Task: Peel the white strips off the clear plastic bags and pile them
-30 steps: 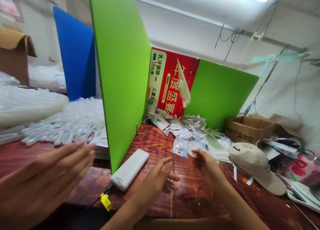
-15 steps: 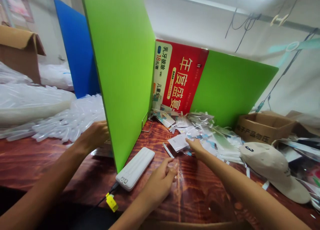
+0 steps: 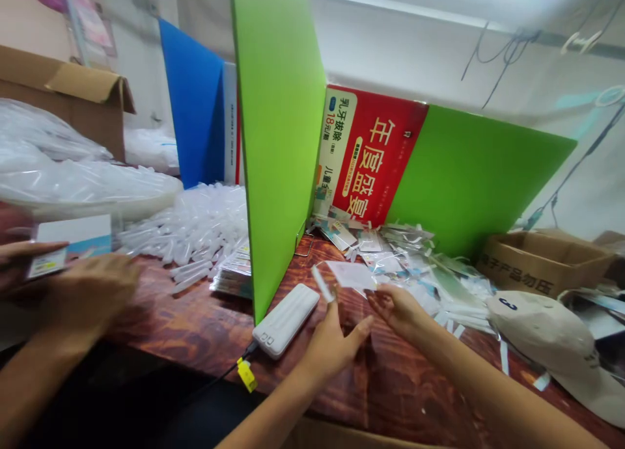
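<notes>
My right hand (image 3: pixel 398 311) is closed, pinching the near right corner of a white card (image 3: pixel 350 274) that looks to be in a clear plastic sleeve. A slim white stick (image 3: pixel 321 282) stands tilted at the card's left side. My left hand (image 3: pixel 334 341) has thumb and fingers apart, its fingertips touching or just in front of the stick's lower end. Beyond the card spreads a pile of similar sleeved cards and white strips (image 3: pixel 390 260). A white power bank (image 3: pixel 287 320), with a black cable and yellow tag, lies left of my left hand.
A green panel (image 3: pixel 278 143) stands upright left of the power bank. Behind it are a co-worker's hands (image 3: pixel 83 293) with a white-and-blue card, clear plastic tubes (image 3: pixel 195 221) and a stack of cards (image 3: pixel 232 270). A beige cap (image 3: pixel 541 332) and a cardboard box (image 3: pixel 537 267) sit right.
My right hand has lifted the sleeved card and stick slightly off the table. My left hand has moved up to the stick, its fingers spreading. The co-worker's hand has moved left, and the view has shifted left.
</notes>
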{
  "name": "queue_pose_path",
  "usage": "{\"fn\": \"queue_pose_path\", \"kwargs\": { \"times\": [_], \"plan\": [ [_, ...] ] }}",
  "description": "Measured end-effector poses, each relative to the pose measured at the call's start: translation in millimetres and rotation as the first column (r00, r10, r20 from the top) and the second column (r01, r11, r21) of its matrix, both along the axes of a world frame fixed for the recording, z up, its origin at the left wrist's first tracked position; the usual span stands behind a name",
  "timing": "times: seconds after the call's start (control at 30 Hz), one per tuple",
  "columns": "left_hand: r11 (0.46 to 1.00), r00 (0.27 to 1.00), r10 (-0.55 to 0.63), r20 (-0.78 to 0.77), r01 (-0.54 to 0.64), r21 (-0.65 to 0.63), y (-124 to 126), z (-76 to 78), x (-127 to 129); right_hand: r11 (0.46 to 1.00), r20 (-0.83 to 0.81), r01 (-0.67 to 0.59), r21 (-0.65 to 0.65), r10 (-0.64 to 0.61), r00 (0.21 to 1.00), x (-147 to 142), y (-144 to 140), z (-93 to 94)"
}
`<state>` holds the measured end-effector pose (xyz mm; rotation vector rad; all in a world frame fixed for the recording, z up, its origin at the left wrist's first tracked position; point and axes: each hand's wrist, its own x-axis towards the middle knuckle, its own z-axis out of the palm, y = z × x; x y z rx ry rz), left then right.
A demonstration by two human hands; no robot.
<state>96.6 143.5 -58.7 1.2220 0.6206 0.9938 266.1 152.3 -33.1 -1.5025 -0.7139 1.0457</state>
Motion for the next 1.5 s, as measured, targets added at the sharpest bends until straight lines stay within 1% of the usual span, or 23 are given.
{"fn": "queue_pose_path", "kwargs": {
  "times": [0.07,0.1,0.17,0.23,0.3,0.33,0.37,0.4,0.43,0.47,0.53,0.57,0.6,0.63,0.67,0.73,0.77,0.8,0.83,1.0,1.1,1.3,1.5],
  "plan": [
    [0.995,0.987,0.102,0.126,-0.104,0.004,-3,7.0,0,0.995,0.035,-0.101,0.009,0.101,0.994,-22,-25,-4.8],
    [0.987,0.974,0.159,0.158,-0.161,-0.002,-4,10.4,-1,0.990,0.064,-0.144,0.003,0.143,0.988,-32,-36,-8.2],
    [0.976,0.959,0.214,0.188,-0.216,-0.015,-6,16.3,-5,0.981,0.165,-0.192,0.011,0.188,0.968,-46,-52,-13.4],
    [0.975,0.959,0.219,0.178,-0.222,-0.004,-6,21.1,-11,0.981,0.289,-0.185,0.051,0.163,0.943,-51,-63,-12.8],
    [0.975,0.965,0.216,0.148,-0.222,0.020,-6,25.4,-18,0.978,0.465,-0.130,0.161,0.041,0.884,-49,-71,-4.8],
    [0.973,0.965,0.222,0.138,-0.228,0.031,-7,27.3,-21,0.961,0.582,-0.113,0.251,-0.057,0.811,-48,-76,1.8],
    [0.968,0.963,0.236,0.127,-0.245,0.061,-7,28.9,-24,0.927,0.699,-0.134,0.349,-0.163,0.696,-47,-81,9.5],
    [0.953,0.958,0.262,0.115,-0.276,0.127,-7,29.9,-28,0.879,0.796,-0.206,0.431,-0.263,0.545,-46,-87,17.9],
    [0.922,0.950,0.297,0.099,-0.312,0.229,-8,30.2,-31,0.824,0.860,-0.318,0.469,-0.344,0.377,-47,-93,26.5],
    [0.870,0.939,0.336,0.081,-0.342,0.356,-8,29.6,-33,0.774,0.893,-0.445,0.450,-0.391,0.224,-49,-100,34.6],
    [0.712,0.916,0.400,0.034,-0.334,0.617,-7,25.9,-37,0.703,0.917,-0.641,0.308,-0.400,0.003,-53,-111,47.7],
    [0.630,0.907,0.421,0.010,-0.301,0.716,-7,23.1,-38,0.682,0.917,-0.694,0.230,-0.390,-0.079,-56,-115,52.1],
    [0.566,0.900,0.436,-0.008,-0.267,0.780,-6,19.9,-39,0.672,0.915,-0.722,0.165,-0.377,-0.142,-58,-118,55.1],
    [0.500,0.892,0.452,-0.017,-0.238,0.833,-5,16.6,-39,0.668,0.911,-0.734,0.123,-0.370,-0.184,-60,-119,56.9],
    [0.418,0.877,0.481,-0.011,-0.218,0.882,-4,13.5,-39,0.665,0.906,-0.740,0.103,-0.370,-0.206,-61,-119,57.8],
    [0.242,0.834,0.551,0.027,-0.191,0.951,-1,8.6,-39,0.660,0.900,-0.744,0.100,-0.379,-0.214,-62,-117,58.2],
    [0.171,0.813,0.580,0.045,-0.176,0.969,1,7.0,-39,0.657,0.900,-0.747,0.103,-0.382,-0.211,-61,-116,58.2],
    [0.121,0.797,0.601,0.055,-0.160,0.980,2,5.9,-40,0.655,0.902,-0.749,0.100,-0.377,-0.209,-61,-116,58.0],
    [0.094,0.786,0.615,0.056,-0.144,0.985,4,5.3,-40,0.659,0.908,-0.747,0.087,-0.360,-0.212,-60,-115,57.7],
    [0.053,0.771,0.636,0.027,-0.079,0.995,6,5.8,-43,0.704,0.926,-0.710,-0.020,-0.254,-0.278,-52,-115,50.8],
    [0.035,0.758,0.651,0.023,-0.061,0.998,5,5.7,-42,0.720,0.916,-0.692,-0.048,-0.244,-0.318,-48,-111,44.0],
    [-0.011,0.747,0.664,0.030,-0.031,0.999,1,4.3,-39,0.711,0.915,-0.701,-0.050,-0.249,-0.318,-47,-108,39.7],
    [-0.002,0.745,0.667,0.022,-0.028,1.000,-5,7.3,-38,0.722,0.934,-0.683,-0.115,-0.155,-0.321,-51,-108,41.1]
  ]
}}
